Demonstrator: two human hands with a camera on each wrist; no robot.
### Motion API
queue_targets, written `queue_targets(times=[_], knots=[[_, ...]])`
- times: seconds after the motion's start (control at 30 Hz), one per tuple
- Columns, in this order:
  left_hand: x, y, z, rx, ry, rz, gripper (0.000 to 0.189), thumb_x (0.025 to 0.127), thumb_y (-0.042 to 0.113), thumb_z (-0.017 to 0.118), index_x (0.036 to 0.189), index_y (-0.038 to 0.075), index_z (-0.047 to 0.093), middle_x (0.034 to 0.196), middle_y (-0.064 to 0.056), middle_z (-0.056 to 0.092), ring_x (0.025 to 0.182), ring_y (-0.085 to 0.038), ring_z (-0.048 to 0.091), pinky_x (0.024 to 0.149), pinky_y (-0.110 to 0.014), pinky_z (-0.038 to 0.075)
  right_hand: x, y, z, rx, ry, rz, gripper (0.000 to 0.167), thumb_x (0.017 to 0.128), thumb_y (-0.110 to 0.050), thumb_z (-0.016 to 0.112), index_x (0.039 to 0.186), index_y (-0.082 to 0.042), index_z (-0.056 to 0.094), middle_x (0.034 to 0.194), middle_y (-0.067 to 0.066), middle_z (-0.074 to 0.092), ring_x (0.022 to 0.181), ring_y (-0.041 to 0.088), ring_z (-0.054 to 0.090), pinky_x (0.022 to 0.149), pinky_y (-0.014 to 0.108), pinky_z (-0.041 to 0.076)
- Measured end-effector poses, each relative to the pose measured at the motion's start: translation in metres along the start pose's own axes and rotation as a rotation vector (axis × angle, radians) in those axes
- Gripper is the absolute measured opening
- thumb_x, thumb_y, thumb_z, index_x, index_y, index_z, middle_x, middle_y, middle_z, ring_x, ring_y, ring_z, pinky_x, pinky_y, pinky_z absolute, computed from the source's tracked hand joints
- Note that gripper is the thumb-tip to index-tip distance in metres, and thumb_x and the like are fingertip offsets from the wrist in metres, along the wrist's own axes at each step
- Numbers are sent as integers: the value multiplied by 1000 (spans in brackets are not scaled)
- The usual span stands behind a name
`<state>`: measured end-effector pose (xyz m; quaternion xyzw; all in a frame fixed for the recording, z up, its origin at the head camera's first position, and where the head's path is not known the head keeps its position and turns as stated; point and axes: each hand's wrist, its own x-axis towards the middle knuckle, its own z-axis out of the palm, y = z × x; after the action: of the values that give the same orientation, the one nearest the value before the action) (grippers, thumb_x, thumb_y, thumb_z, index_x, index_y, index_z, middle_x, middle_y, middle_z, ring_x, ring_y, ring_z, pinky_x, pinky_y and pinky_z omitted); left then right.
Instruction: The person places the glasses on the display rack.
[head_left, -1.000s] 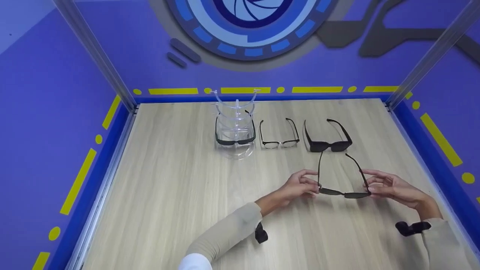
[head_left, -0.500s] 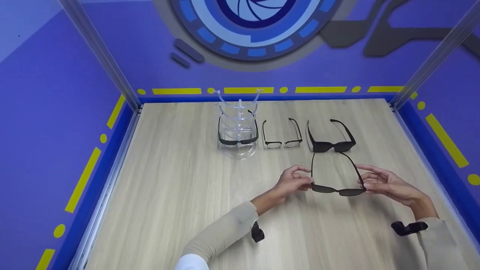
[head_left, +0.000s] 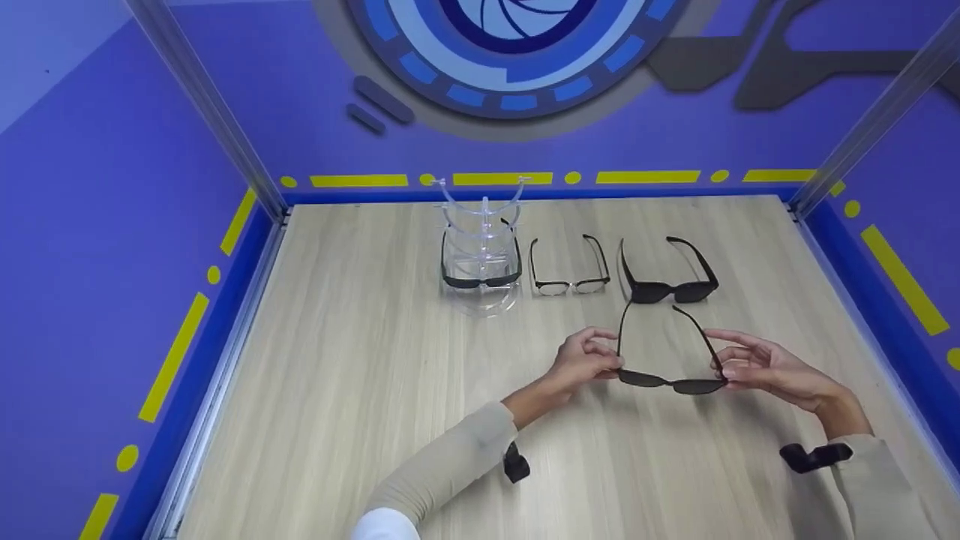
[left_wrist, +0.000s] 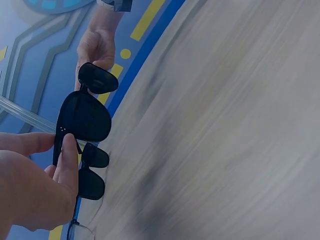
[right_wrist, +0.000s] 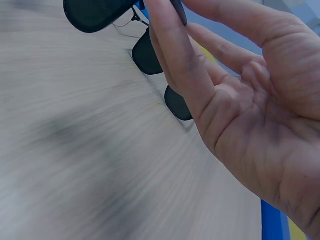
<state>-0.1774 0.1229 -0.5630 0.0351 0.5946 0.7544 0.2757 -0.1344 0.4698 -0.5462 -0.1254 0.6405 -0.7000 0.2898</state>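
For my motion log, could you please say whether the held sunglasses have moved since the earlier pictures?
Yes: in the head view, the held sunglasses have shifted left, nearer the clear stand.

Stand (head_left: 485, 232), eyeglasses (head_left: 571, 286), sunglasses (head_left: 651, 292) on table (head_left: 360, 337)

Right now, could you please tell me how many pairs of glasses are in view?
4: the held sunglasses nearest the person; farther back, left to right, a dark pair at the clear stand, a clear-lensed pair, and thick black sunglasses.
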Motion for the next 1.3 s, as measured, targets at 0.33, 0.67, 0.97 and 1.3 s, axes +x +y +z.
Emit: queue_targets(times=[0.33, 0.67, 0.97, 1.3], knots=[[-4, 4, -8, 18, -9, -12, 49, 83, -14, 70, 129, 0, 63, 85, -2, 69, 74, -10, 69, 80, -34, 64, 6, -1, 7, -2, -30, -3, 68, 100, 11, 49, 161, -6, 24, 120, -3, 66, 107, 7, 67, 91, 31, 60], [-6, 7, -20, 63, -20, -38, 56, 83, -14, 71, 136, -1, 59, 114, -30, 71, 76, -12, 71, 76, -33, 64, 14, -1, 17, -71, -2, 12, 67, 101, 8, 51, 160, -5, 23, 122, -3, 64, 106, 8, 67, 92, 36, 61], [-16, 11, -34, 30, -57, -25, 58, 84, -13, 71, 138, 3, 58, 110, -26, 73, 80, -15, 72, 80, -36, 64, 20, -3, 28, -59, 2, -13, 70, 100, 9, 52, 161, -3, 19, 126, 0, 67, 112, 14, 69, 91, 34, 61], [-29, 8, -57, 1, -46, -24, 60, 83, -13, 70, 139, 3, 56, 116, -30, 70, 80, -16, 72, 79, -36, 65, 38, 1, 46, -79, 11, 8, 71, 98, 9, 56, 160, -6, 24, 121, -2, 65, 103, 12, 70, 91, 39, 61]])
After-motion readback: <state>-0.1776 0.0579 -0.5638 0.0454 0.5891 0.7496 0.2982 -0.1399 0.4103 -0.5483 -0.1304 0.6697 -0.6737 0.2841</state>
